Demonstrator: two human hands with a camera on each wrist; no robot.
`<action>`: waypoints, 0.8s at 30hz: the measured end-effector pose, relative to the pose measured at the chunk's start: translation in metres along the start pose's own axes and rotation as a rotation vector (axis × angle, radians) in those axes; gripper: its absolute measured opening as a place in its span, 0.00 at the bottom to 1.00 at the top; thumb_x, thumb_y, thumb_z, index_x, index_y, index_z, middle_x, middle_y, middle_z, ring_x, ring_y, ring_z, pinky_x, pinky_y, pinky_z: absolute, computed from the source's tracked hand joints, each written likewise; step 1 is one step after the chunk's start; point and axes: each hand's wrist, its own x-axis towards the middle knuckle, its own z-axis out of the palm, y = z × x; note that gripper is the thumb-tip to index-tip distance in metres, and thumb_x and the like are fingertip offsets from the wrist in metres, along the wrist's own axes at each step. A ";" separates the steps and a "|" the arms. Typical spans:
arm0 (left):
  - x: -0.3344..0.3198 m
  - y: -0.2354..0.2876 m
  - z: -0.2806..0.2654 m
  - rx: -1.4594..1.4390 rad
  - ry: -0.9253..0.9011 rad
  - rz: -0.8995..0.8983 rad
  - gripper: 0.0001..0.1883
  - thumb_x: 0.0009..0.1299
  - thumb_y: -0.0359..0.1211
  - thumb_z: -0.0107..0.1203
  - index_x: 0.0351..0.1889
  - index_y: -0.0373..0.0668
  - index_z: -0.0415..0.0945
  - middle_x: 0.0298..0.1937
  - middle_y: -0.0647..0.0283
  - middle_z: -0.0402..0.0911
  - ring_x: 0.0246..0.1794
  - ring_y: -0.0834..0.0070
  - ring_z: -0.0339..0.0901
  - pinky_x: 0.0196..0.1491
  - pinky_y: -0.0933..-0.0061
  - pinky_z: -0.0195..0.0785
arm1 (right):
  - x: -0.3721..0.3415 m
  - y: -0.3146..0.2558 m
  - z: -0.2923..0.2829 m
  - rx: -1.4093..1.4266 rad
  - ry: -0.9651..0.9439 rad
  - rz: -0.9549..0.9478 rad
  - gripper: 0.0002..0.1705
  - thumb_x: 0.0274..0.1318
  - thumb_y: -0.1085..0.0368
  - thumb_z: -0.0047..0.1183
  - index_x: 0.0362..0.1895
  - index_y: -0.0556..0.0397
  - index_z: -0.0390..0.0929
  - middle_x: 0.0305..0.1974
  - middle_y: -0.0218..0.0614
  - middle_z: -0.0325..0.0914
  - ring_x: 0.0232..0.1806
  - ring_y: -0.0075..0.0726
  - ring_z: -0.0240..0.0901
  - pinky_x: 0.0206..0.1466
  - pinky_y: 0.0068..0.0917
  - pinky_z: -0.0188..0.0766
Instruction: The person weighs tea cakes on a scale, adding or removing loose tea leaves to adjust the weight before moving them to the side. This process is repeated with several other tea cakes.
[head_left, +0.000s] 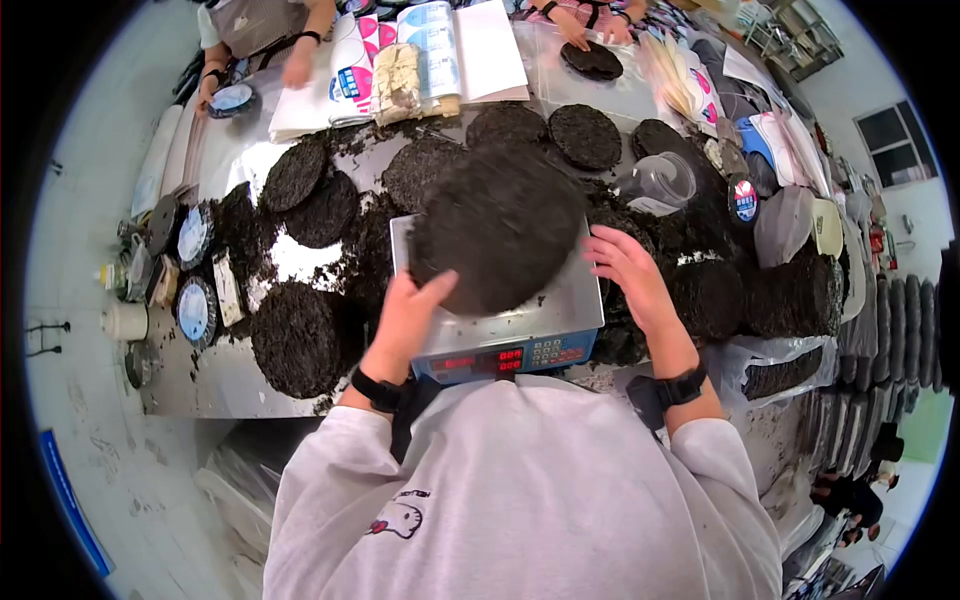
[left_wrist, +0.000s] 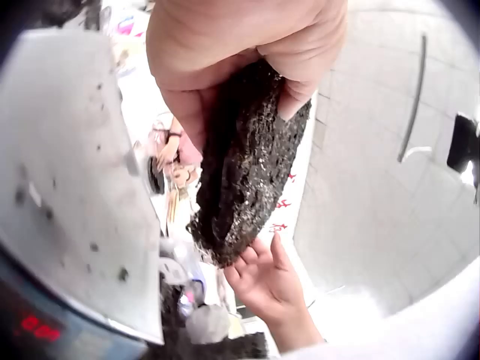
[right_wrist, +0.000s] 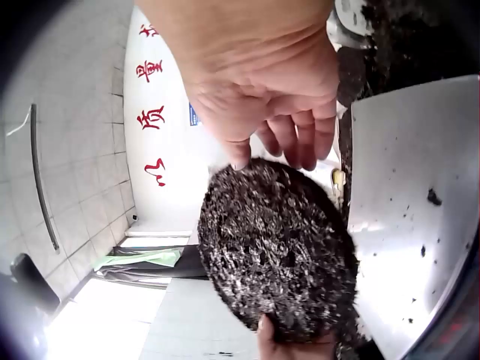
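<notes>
A dark, rough, round cake (head_left: 500, 225) that looks like pressed dried seaweed is held over the weighing scale (head_left: 549, 327) and blurs in the head view. My left hand (head_left: 408, 315) grips its near left edge, thumb on one face and fingers behind. In the left wrist view the cake (left_wrist: 259, 169) stands on edge in that hand. My right hand (head_left: 635, 275) is beside the right edge, fingers loosely extended. From the right wrist, the thumb and fingertips of this right hand (right_wrist: 262, 97) sit right at the rim of the cake (right_wrist: 277, 247).
Several similar dark cakes (head_left: 585, 137) and loose crumbs lie around the scale. A clear plastic tub (head_left: 660, 180) is at right, labelled round packs (head_left: 196, 312) at left. Paper sheets (head_left: 490, 50) and a roll lie at the back, where two other people's hands (head_left: 570, 28) work.
</notes>
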 end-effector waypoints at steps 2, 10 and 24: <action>0.022 0.022 -0.025 0.182 0.162 0.200 0.18 0.66 0.29 0.52 0.53 0.35 0.68 0.51 0.62 0.75 0.49 0.76 0.72 0.52 0.74 0.65 | -0.015 0.005 -0.015 -0.106 0.098 -0.002 0.21 0.63 0.60 0.42 0.57 0.58 0.67 0.50 0.37 0.75 0.48 0.27 0.72 0.51 0.22 0.67; 0.078 0.073 -0.079 0.128 0.345 0.384 0.19 0.66 0.28 0.52 0.55 0.37 0.68 0.50 0.61 0.76 0.47 0.71 0.73 0.51 0.73 0.65 | -0.148 0.077 -0.111 -0.150 0.549 0.212 0.18 0.60 0.60 0.47 0.51 0.56 0.72 0.42 0.35 0.79 0.39 0.24 0.75 0.40 0.19 0.69; 0.076 0.004 -0.127 1.907 0.365 0.420 0.43 0.48 0.26 0.63 0.66 0.44 0.57 0.69 0.53 0.55 0.71 0.55 0.48 0.68 0.52 0.40 | -0.220 0.148 -0.206 -0.844 0.481 0.175 0.19 0.52 0.64 0.56 0.49 0.56 0.73 0.42 0.40 0.79 0.41 0.37 0.76 0.46 0.29 0.71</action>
